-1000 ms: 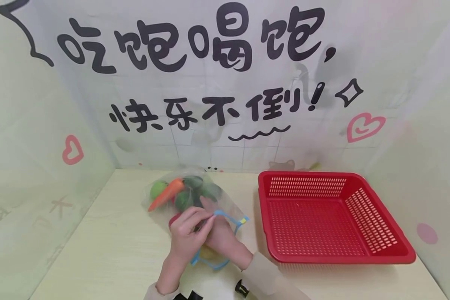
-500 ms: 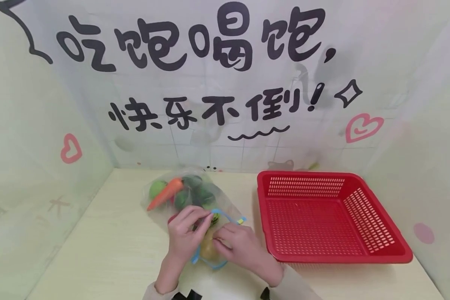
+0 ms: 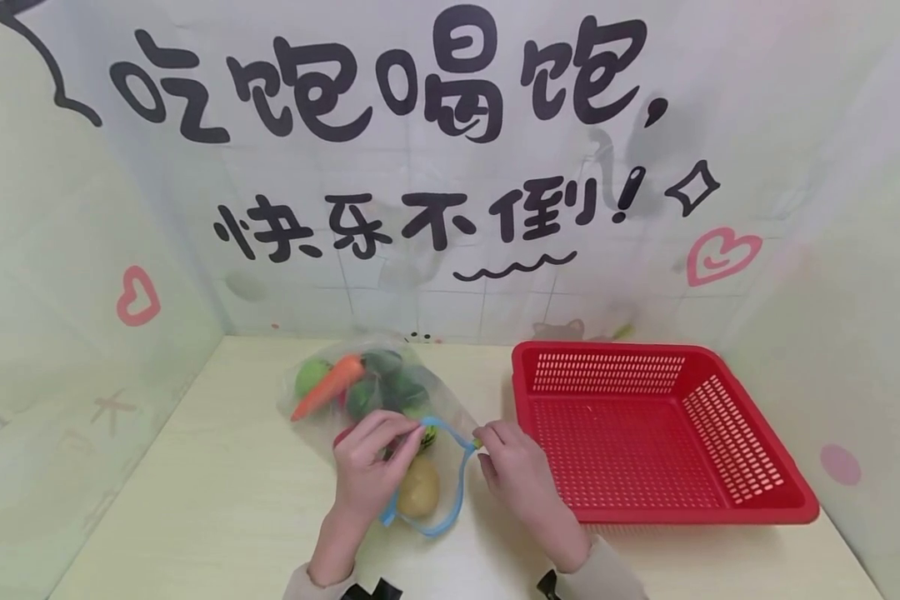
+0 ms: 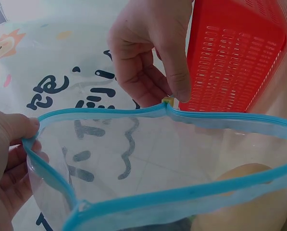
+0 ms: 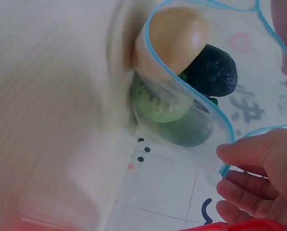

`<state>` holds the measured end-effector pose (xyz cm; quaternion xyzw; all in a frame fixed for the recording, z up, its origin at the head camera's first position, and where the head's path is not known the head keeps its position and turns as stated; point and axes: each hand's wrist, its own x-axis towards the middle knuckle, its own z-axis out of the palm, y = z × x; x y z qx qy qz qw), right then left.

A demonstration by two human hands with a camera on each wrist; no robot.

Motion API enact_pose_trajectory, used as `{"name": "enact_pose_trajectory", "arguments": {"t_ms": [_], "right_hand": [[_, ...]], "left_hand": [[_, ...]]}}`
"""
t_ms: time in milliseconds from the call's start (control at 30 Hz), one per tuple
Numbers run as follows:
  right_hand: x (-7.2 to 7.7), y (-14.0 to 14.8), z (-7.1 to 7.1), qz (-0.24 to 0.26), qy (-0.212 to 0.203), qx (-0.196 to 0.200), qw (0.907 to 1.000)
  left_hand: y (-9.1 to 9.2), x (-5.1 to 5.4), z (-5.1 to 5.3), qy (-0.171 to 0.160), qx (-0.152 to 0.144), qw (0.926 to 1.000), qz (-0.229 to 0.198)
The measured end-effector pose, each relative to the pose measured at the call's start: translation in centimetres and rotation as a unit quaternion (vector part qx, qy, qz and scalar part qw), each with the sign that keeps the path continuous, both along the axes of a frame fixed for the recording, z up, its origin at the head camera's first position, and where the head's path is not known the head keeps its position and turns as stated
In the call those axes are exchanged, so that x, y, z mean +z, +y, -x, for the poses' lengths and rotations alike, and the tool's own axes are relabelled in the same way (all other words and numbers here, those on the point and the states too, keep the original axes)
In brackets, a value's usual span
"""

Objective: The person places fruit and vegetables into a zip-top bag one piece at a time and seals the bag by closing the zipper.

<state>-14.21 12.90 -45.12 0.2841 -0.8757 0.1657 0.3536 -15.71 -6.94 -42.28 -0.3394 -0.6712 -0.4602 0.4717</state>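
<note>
A clear zip bag (image 3: 450, 408) with a blue zip rim lies on the table, its mouth held wide apart. My left hand (image 3: 376, 458) pinches the rim on one side. At the corner with the small yellow slider (image 4: 168, 101), my right hand (image 3: 521, 471) pinches the bag between thumb and fingers. Inside the bag are a carrot (image 3: 330, 386), a green round fruit (image 3: 312, 377), several dark green vegetables (image 5: 213, 72), a kiwi half (image 5: 161, 101) and a tan potato-like item (image 3: 418, 487) just within the mouth. A red item is mostly hidden behind my left hand.
A red perforated plastic basket (image 3: 521, 417) stands on the right, close beside my right hand. The pale wooden table (image 3: 165, 467) meets a printed curtain (image 3: 450, 308) at the back and sides.
My right hand has drawn back out of the bag and moved right to the yellow slider corner, now pinching it. My left hand keeps its hold on the rim. The tan item shows more plainly.
</note>
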Motion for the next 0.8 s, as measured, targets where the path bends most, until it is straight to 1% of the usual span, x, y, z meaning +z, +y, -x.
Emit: {"name": "enact_pose_trajectory", "arguments": {"t_ms": [167,233,333,433,500,567,600,700,767,800], "right_hand": [[-0.2,-0.5,0.5,-0.006,0.025,-0.006,0.9996],[-0.2,-0.6,0.6,-0.009,0.030,-0.006,0.9995],[-0.1,-0.6,0.7,-0.011,0.029,-0.006,0.9995],[0.2,-0.7,0.7,-0.013,0.023,-0.004,0.9996],[0.4,-0.7,0.7,-0.013,0.017,-0.004,0.9998],[0.6,-0.7,0.7,-0.011,0.011,0.000,0.9999],[0.7,-0.7,0.8,-0.009,0.009,0.002,0.9999],[0.9,-0.7,1.0,0.000,0.003,0.007,1.0000],[1.0,-0.6,1.1,0.004,0.000,0.010,0.9999],[1.0,-0.6,1.2,0.006,-0.001,0.010,0.9999]], "left_hand": [[-0.2,0.0,-0.1,-0.003,-0.004,1.0000,0.000],[-0.3,0.1,-0.3,-0.013,-0.009,0.9999,0.003],[-0.9,0.4,-1.0,-0.053,-0.008,0.9983,0.023],[-2.0,1.0,-2.4,-0.102,0.009,0.9928,0.062],[-3.2,1.3,-3.5,-0.128,0.019,0.9865,0.100],[-4.3,1.3,-4.5,-0.134,0.025,0.9793,0.150],[-4.8,1.2,-5.0,-0.135,0.027,0.9745,0.177],[-5.8,0.3,-6.0,-0.135,0.039,0.9543,0.264],[-6.1,-0.5,-6.5,-0.129,0.050,0.9422,0.305],[-6.2,-1.0,-6.7,-0.128,0.057,0.9376,0.318]]}}
